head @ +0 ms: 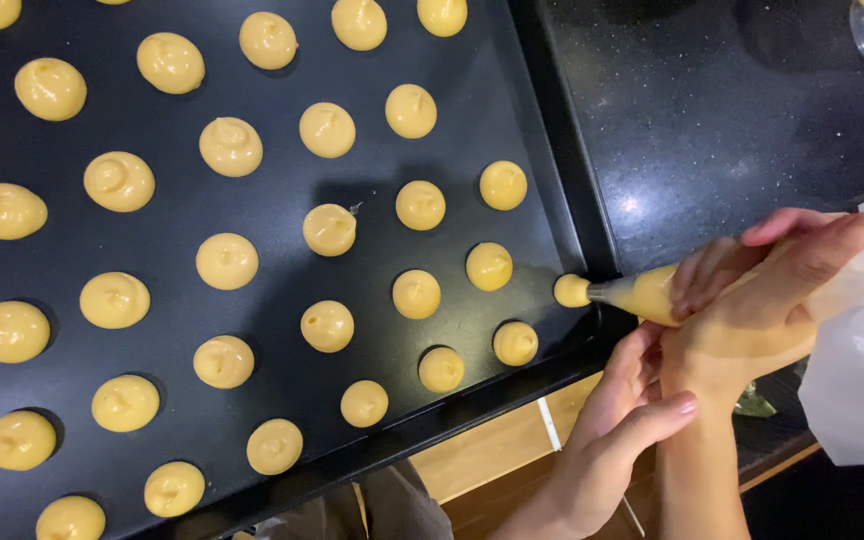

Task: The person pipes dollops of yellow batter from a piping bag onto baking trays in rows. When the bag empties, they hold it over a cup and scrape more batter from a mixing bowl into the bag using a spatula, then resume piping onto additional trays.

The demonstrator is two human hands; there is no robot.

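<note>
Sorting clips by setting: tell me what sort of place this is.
Probably a home kitchen: a dark tray of piped dough mounds, a piping bag in hand, a black speckled counter.

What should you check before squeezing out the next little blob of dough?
1. Piping bag gripped: ok, the right hand is wrapped around it.
2. Left hand steadying: ok, it rests under the right wrist.
3. Nozzle over the tray: ok, its tip sits at the newest blob by the right rim.
4. Room for the next blob: not ok here, the rim is right beside it and neighbours sit close by.
5. Dough left in bag: ok, yellow fills the tip end.
6. Blobs kept apart: ok, none touch.
</note>
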